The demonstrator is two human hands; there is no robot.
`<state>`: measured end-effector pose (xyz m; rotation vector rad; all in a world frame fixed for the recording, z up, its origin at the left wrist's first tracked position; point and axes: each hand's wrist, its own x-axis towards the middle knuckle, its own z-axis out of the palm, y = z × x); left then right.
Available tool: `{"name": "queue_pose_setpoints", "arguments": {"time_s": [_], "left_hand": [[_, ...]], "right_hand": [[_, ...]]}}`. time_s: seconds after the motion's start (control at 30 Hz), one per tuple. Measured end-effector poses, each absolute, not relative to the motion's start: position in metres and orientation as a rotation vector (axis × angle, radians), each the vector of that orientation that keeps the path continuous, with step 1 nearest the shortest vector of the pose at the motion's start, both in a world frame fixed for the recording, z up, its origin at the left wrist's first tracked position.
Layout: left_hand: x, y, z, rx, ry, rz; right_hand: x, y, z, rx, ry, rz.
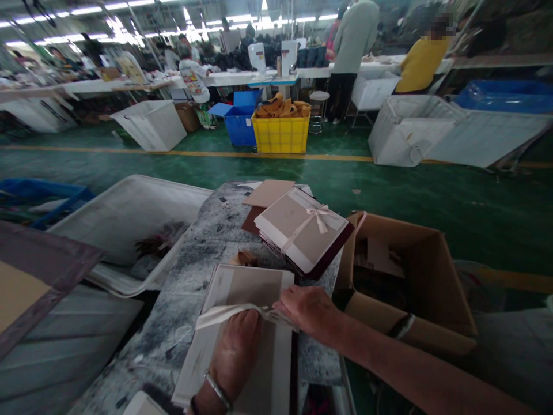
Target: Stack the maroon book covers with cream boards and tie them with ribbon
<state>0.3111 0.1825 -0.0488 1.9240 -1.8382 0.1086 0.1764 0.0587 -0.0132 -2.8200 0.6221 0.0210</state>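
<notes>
A stack of flat beige and grey panels [276, 363] lies on the worktable in front of me. A pale cloth strip [220, 315] runs across its top and is bunched near the middle. My left hand [239, 343], with a bracelet at the wrist, is closed on the strip and rests on the top panel. To its right, my right hand [305, 308] grips the strip's other part near the stack's right edge. Behind them sits a second stack [298, 222], bound with a similar strip tied in a bow.
The stained grey worktable [181, 294] stands between a white bin [125, 207] on the left and an open cardboard box [415, 271] on the right. Loose brown boards [270, 193] lie at its far end. Across the green floor are a yellow crate [280, 134] and several people.
</notes>
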Motion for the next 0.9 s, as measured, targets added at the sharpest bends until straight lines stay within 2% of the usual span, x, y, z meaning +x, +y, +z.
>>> {"name": "queue_pose_setpoints", "arguments": {"time_s": [0.27, 0.4, 0.47, 0.57, 0.73, 0.9], "left_hand": [[0.34, 0.213, -0.04, 2.044, -2.294, -0.47], [0.341, 0.217, -0.033, 2.027, -2.257, -0.516], [0.338, 0.216, -0.029, 1.96, -2.072, -0.499], [0.326, 0.211, -0.021, 1.812, -1.679, -0.69], [0.299, 0.199, -0.02, 1.494, -0.974, -1.164], [0.292, 0.191, -0.041, 1.305, -0.432, -1.346]], "right_hand": [[0.13, 0.052, -0.063, -2.925, 0.499, 0.062], [0.12, 0.054, -0.066, -2.866, 0.538, 0.092], [0.116, 0.053, -0.059, -2.742, 0.544, 0.126], [0.105, 0.055, -0.041, -2.359, 0.53, 0.141], [0.107, 0.074, -0.014, -1.809, 0.593, -0.291], [0.151, 0.105, -0.03, -1.251, 0.499, -0.503]]}}
